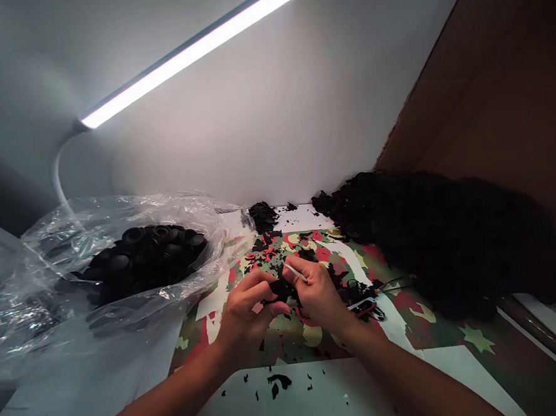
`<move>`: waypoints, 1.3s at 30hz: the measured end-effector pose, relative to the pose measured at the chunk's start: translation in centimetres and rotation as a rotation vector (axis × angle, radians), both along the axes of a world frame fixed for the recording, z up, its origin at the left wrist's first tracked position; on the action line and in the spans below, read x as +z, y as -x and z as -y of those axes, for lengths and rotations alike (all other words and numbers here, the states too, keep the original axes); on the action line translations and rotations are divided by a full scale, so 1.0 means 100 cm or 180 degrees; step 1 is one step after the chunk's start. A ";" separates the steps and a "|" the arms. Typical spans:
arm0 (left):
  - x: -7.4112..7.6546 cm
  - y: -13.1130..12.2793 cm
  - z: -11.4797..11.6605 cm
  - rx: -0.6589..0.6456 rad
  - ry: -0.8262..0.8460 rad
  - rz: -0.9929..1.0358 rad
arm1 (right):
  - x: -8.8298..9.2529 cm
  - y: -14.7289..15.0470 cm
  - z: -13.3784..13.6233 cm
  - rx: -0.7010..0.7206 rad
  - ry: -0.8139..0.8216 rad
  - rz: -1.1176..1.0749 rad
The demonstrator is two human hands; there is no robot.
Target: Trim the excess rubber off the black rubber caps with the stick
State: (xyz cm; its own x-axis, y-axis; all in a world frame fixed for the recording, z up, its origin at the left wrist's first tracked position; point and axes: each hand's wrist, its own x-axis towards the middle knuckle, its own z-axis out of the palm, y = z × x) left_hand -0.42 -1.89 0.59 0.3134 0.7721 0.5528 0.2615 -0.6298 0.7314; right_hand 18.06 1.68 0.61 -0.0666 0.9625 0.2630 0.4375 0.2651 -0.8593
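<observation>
My left hand [247, 307] and my right hand [317, 292] meet over the camouflage-patterned mat [436, 330]. Between their fingers sits a small black rubber part [280, 289], pinched by my left fingers. My right hand is closed round a thin white tool [294, 271], whose tip rests at the black part. Black trimmings [269, 243] lie scattered on the mat beyond the hands.
A clear plastic bag [96, 244] at the left holds several round black caps [142, 257]. A large heap of black parts [449, 235] fills the right, against a brown board [497, 94]. A lit lamp bar [188, 53] hangs overhead. Black scraps [279, 382] lie on the white near edge.
</observation>
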 end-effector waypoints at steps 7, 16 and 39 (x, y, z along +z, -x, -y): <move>0.004 0.002 0.004 -0.0421 0.0984 0.0965 | -0.008 -0.024 -0.022 -0.0094 0.0065 0.0180; -0.014 0.001 -0.014 -0.0526 0.2051 0.1771 | 0.005 -0.016 0.003 -0.0087 -0.0301 -0.0448; -0.012 0.000 -0.013 0.0231 0.0880 -0.0029 | -0.006 0.009 0.025 0.0477 -0.1155 0.1036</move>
